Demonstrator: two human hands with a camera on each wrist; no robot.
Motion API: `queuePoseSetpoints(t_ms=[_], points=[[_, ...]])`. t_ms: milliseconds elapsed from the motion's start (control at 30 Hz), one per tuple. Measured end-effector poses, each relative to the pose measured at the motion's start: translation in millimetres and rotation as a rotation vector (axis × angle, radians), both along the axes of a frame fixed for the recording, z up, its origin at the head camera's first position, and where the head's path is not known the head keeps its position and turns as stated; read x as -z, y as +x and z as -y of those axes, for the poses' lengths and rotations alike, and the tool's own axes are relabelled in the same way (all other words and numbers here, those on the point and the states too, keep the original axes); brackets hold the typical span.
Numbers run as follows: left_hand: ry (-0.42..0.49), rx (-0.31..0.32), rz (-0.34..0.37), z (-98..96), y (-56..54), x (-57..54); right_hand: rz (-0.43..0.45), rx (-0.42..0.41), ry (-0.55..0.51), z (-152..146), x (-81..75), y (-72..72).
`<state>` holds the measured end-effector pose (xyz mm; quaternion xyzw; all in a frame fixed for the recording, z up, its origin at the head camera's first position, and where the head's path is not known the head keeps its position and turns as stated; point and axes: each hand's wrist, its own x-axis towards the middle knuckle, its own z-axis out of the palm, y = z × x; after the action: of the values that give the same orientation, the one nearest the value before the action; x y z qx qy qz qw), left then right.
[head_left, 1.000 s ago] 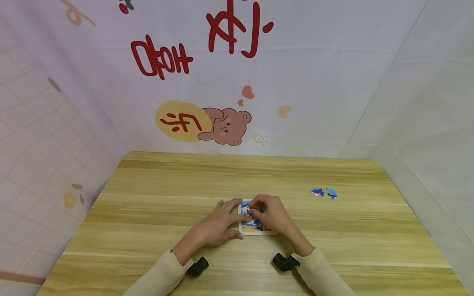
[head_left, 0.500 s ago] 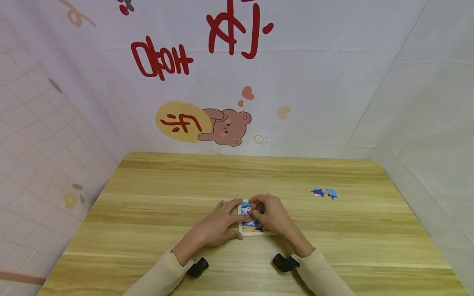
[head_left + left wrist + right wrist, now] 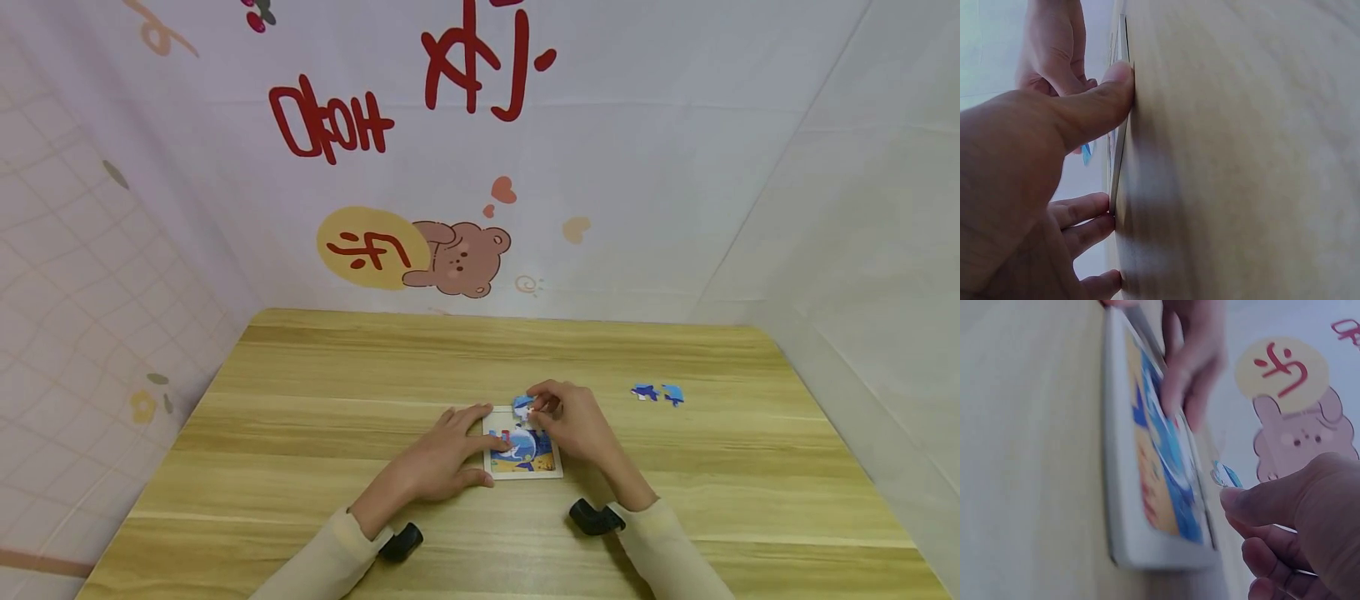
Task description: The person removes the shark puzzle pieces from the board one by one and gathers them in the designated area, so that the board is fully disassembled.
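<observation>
A small square jigsaw puzzle in a white tray (image 3: 527,477) lies flat on the table. Its lower part holds blue and orange pieces; the upper part shows bare backing. With spread, mostly straight fingers, my left hand (image 3: 442,454) steadies the tray's left side, its index finger pressing on the pieces. The left wrist view shows the left thumb (image 3: 1119,74) against the tray's edge. Thumb and fingers of my right hand (image 3: 576,423) pinch a blue-and-white puzzle piece (image 3: 521,407) just above the tray's top edge. That piece (image 3: 1225,475) stands apart from the tray in the right wrist view.
Two loose blue puzzle pieces, one (image 3: 645,392) beside the other (image 3: 672,395), lie on the wooden table (image 3: 360,358) at the back right. A white cloth backdrop (image 3: 645,167) with a printed bear (image 3: 461,258) rises behind and at both sides.
The right hand has lifted the blue-and-white puzzle piece from the tray and moved slightly right and away, baring the upper part of the backing. The left hand stays in place.
</observation>
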<state>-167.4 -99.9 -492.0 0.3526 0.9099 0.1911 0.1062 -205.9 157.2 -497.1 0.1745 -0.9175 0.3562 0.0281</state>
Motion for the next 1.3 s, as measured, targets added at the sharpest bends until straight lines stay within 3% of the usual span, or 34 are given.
queuePoseSetpoints(t_ms=[600, 1067, 1300], points=[[-0.007, -0.017, 0.022, -0.8, 0.6, 2.4, -0.01, 0.09, 0.05, -64.1, 3.1, -22.2], [-0.002, -0.02, 0.019, -0.6, 1.1, 2.1, -0.025, 0.129, 0.066, -108.5, -0.1, -27.3], [-0.004, -0.022, 0.026, -0.7, 1.2, 0.6, -0.087, 0.147, 0.116, -122.8, -2.5, -27.5]])
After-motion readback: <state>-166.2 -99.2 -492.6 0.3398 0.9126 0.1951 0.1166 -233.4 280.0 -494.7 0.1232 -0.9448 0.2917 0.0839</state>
